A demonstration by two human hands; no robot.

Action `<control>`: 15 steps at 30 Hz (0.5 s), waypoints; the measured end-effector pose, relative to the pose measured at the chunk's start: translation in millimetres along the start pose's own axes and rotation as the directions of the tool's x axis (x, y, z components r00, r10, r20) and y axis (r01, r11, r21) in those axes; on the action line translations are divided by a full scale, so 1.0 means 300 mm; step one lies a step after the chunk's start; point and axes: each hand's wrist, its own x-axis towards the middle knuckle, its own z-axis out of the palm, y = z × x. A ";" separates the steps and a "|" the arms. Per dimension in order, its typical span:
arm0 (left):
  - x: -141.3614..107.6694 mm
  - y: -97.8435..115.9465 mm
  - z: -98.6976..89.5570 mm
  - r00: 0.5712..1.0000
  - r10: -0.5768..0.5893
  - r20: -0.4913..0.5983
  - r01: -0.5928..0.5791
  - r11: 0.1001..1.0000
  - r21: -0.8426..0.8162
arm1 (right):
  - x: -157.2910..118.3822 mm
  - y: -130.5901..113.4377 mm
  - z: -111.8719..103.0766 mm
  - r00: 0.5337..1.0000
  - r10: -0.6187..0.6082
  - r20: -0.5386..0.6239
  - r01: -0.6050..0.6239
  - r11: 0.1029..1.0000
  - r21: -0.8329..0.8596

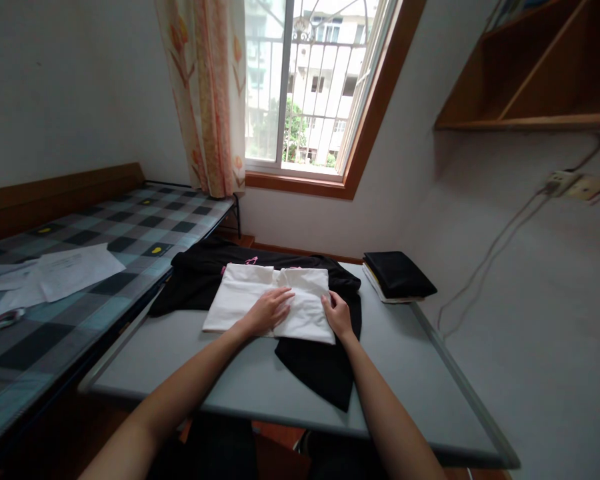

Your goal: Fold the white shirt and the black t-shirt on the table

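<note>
A white garment (243, 293), folded into a flat rectangle with a seam down its middle, lies over a black garment (323, 373). Its exact kind cannot be made out. My left hand (271, 311) rests flat on the white cloth near the middle seam, fingers stretched out. At the right edge of the same cloth is my right hand (339, 316), its bent fingers and thumb closed about the edge; the fingertips are partly hidden. The black garment, with small pink details, spreads behind the white one and shows below it on the right.
Both garments lie on a grey-white table (410, 373). A black folder-like item (400, 273) sits on papers at its right back corner. To the left is a bed with a checked mattress (130, 233) and papers (60, 277). A wooden shelf (530, 123) hangs at upper right.
</note>
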 end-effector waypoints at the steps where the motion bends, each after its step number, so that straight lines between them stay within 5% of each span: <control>1: -0.001 0.001 -0.006 1.000 -0.002 0.003 0.002 1.000 0.004 | -0.002 -0.004 -0.001 1.000 -0.003 -0.014 0.003 1.000 0.012; 8: -0.020 0.004 0.016 0.986 0.051 0.157 -0.064 0.995 0.076 | -0.012 -0.013 -0.008 0.999 0.038 0.000 -0.038 0.999 -0.025; 15: -0.015 0.004 0.007 0.986 0.083 0.146 -0.091 0.995 0.048 | 0.001 -0.027 -0.043 0.998 0.057 -0.036 -0.056 0.998 0.017</control>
